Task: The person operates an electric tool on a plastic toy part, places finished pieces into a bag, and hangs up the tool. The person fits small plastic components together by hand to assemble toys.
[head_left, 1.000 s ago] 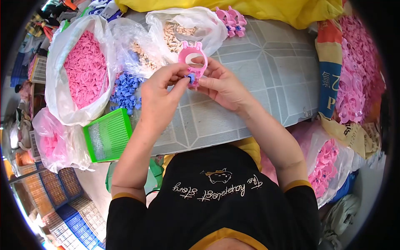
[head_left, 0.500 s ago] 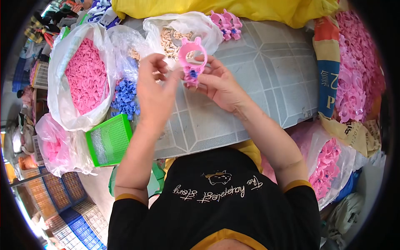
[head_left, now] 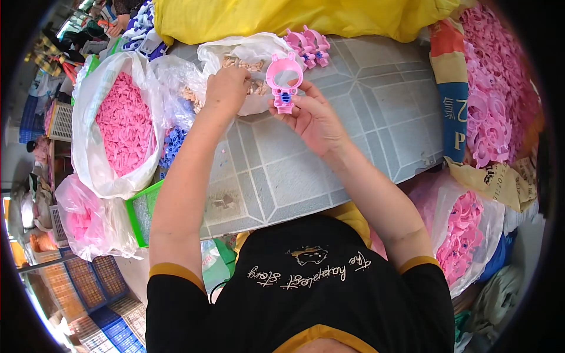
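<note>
My right hand [head_left: 315, 115] grips a pink plastic toy figure [head_left: 285, 106] by its lower part. The figure is upright, with a round open ring and small ears on top and a blue piece [head_left: 286, 97] on its body. To its left, my left hand [head_left: 228, 88] reaches into a white plastic bag [head_left: 209, 56] of small beige pieces [head_left: 257, 88]. Its fingertips are hidden among the pieces, so their grip does not show. Behind the hands, similar pink figures with blue pieces [head_left: 307, 47] stand together on the grey table [head_left: 376, 100].
On the left are a large white bag of small pink pieces [head_left: 125, 126], a pile of blue pieces [head_left: 172, 146] and a green basket [head_left: 138, 220]. Sacks of pink parts [head_left: 488, 126] stand on the right. Yellow cloth [head_left: 306, 20] lies along the far edge.
My left hand has moved away from the pink figure, into the bag of beige pieces. The figure, still in my right hand, has turned to face me more squarely.
</note>
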`<move>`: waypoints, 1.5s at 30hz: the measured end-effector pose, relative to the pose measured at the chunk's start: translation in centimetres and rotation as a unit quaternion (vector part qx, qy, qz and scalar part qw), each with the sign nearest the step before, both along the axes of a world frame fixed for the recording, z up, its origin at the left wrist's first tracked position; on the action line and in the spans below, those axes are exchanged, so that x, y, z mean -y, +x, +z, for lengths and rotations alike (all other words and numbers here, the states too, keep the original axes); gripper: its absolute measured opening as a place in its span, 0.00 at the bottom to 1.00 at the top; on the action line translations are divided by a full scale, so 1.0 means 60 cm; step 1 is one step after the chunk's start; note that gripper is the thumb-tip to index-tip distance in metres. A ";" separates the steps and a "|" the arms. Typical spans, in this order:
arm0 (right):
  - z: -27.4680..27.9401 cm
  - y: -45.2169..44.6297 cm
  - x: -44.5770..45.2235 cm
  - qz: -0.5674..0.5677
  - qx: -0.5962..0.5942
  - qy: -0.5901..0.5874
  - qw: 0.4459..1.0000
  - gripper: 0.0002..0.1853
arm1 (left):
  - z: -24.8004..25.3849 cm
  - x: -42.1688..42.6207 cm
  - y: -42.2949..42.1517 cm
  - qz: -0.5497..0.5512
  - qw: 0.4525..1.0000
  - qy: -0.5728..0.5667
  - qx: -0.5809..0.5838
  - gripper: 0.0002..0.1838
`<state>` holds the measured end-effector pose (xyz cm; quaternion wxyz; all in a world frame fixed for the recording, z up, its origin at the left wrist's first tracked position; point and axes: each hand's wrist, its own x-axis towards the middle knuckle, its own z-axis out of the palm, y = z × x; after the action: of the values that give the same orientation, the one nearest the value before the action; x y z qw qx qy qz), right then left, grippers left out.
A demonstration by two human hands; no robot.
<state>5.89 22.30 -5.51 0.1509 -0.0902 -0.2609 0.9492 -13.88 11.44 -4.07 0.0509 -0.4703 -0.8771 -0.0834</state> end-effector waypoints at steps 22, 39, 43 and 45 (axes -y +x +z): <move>0.000 0.007 0.012 0.161 -0.037 -0.019 0.986 0.19 | 0.121 0.064 0.149 -0.176 0.944 0.266 0.082 0.08; 0.001 0.010 0.013 0.187 -0.025 0.024 0.982 0.22 | 0.135 0.063 0.136 -0.245 0.949 0.183 0.078 0.08; -0.002 0.018 0.014 0.200 -0.029 0.028 0.979 0.23 | 0.146 0.064 0.132 -0.260 0.944 0.145 0.146 0.09; -0.003 0.021 0.013 0.206 -0.037 0.009 0.978 0.23 | 0.150 0.065 0.130 -0.277 0.938 0.142 0.150 0.09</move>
<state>7.15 21.51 -5.68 -0.0377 0.0016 -0.2764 0.9603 -6.10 7.53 4.90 -0.0402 -0.6648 -0.6883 -0.2875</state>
